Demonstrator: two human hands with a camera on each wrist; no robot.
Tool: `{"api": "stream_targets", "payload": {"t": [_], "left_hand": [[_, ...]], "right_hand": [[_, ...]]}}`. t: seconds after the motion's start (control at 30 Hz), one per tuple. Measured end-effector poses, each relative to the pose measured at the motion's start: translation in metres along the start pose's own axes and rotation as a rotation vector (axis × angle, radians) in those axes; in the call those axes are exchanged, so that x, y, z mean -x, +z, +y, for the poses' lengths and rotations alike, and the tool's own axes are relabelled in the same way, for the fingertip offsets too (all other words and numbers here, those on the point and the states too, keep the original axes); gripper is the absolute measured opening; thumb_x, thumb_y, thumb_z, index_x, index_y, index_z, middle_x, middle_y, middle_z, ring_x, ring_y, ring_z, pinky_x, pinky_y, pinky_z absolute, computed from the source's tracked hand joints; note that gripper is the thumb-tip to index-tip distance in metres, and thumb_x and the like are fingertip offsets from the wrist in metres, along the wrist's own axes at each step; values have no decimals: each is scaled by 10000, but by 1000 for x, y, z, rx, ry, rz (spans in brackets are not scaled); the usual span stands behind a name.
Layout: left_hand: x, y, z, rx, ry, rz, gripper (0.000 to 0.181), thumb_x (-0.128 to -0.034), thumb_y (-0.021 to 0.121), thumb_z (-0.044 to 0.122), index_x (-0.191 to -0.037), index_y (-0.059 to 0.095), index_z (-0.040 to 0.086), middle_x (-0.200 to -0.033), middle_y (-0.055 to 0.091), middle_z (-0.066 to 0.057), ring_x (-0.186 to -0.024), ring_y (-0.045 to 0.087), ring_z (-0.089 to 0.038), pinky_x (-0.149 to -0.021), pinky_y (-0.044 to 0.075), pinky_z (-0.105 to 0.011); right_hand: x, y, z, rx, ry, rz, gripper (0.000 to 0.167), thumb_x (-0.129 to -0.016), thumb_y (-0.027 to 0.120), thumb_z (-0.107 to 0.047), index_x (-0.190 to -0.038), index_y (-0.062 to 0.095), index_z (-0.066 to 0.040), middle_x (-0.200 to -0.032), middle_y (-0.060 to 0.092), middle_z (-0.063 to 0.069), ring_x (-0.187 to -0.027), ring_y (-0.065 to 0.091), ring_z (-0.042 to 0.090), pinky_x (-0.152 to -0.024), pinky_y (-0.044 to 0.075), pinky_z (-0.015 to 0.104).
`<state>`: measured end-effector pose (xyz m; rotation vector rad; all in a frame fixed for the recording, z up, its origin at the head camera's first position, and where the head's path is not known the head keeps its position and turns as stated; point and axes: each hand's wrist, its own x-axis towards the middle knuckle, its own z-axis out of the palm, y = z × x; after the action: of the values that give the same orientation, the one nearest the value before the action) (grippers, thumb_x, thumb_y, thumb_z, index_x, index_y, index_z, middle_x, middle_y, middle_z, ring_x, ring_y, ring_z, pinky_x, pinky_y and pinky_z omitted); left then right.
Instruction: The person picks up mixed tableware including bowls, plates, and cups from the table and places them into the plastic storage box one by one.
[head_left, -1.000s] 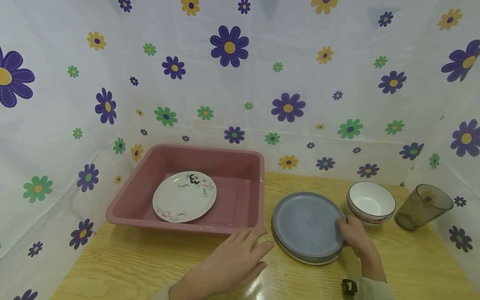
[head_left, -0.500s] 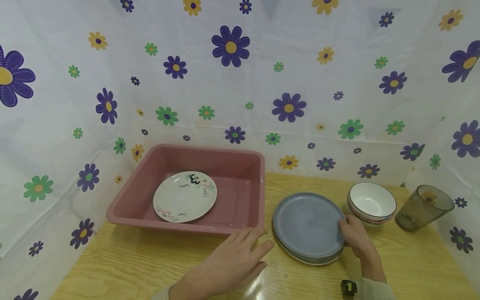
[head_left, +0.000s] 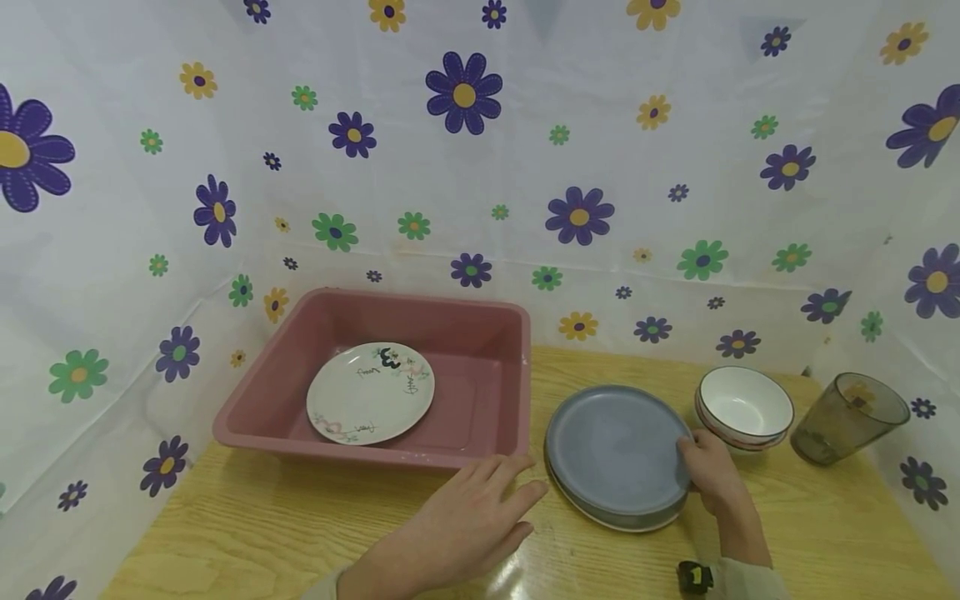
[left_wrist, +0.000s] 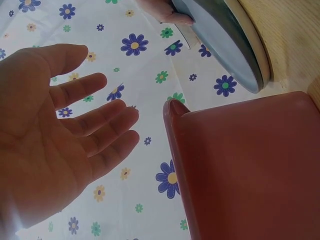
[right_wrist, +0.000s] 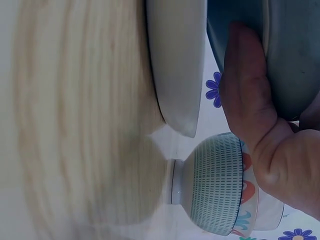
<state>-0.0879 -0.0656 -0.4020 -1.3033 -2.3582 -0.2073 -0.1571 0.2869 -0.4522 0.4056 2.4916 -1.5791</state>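
Observation:
My right hand (head_left: 716, 475) pinches the right rim of the grey-blue plate (head_left: 617, 450), which lies above a light-coloured plate (right_wrist: 175, 65) on the table. In the right wrist view, the fingers (right_wrist: 247, 80) are under the grey-blue plate, its edge raised off the plate below. My left hand (head_left: 461, 525) hovers with spread fingers between the pink basin (head_left: 521, 392) and the plates, and holds nothing; in the left wrist view its palm (left_wrist: 65, 135) shows bare beside the basin's outer wall (left_wrist: 250, 170). A white plate with flower decoration (head_left: 371, 393) lies inside the basin.
Right of the plates stand nested bowls (head_left: 744, 404), close to my right hand. A tinted glass (head_left: 847, 419) leans at the far right. A flower-patterned sheet (head_left: 465, 167) hangs behind the wooden table (head_left: 262, 517). A small black object (head_left: 694, 577) is by my right sleeve.

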Motion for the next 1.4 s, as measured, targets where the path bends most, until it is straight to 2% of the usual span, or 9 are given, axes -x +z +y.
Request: {"api": "stream_targets", "payload": {"t": [0.17,0.33,0.7,0.97,1.17,1.4], "left_hand": [[0,-1,0,6,-5,-13,387,-900,715,317,-1231,584,164,-1344,543,-99,-1137,575,-228,-939,525,-354],[0,-1,-1,15,-2,-13,387,-904,711,311,-1233,578,159,-1343,539,-98,-1134,572,-226,-931,529,-351],[0,-1,-1,13,4,-4,386,-901,712,306,-1230,575,158,-1356,532,-106,-1137,571,-225,-940,525,-349],[0,-2,0,11,-17,-24,392,-904,705,315,-1239,572,160,-1369,530,-103,-1147,571,-225,-957,519,-360],[0,-2,-1,8,-16,-10,377,-893,717,304,-1213,579,159,-1346,542,-101,-1141,569,-228,-954,518,-359],[-1,-2,-2,3,-7,8,387,-883,726,303,-1210,582,155,-1334,545,-101,-1128,571,-227,-947,519,-356]], "right_hand": [[2,1,-1,-28,-3,9,375,-1055,293,-114,-1236,381,201,-916,551,156,-699,596,121,-598,549,276],[4,0,-4,-42,-12,-4,392,-1051,292,-116,-1254,369,210,-903,566,137,-687,610,118,-591,555,272],[10,-6,-12,-77,-51,-33,447,-1060,282,-135,-1320,292,229,-1088,529,261,-796,618,126,-680,580,295],[16,-10,-19,-104,-79,-45,409,-1071,264,-136,-1282,307,212,-1095,544,270,-806,623,122,-683,575,303],[19,-14,-24,-153,-83,-34,441,-1074,277,-163,-1309,282,210,-1099,550,234,-803,616,83,-689,571,283],[25,-19,-27,-197,-102,-30,465,-1077,298,-190,-1328,276,201,-1007,572,111,-770,627,72,-679,568,270]]}}
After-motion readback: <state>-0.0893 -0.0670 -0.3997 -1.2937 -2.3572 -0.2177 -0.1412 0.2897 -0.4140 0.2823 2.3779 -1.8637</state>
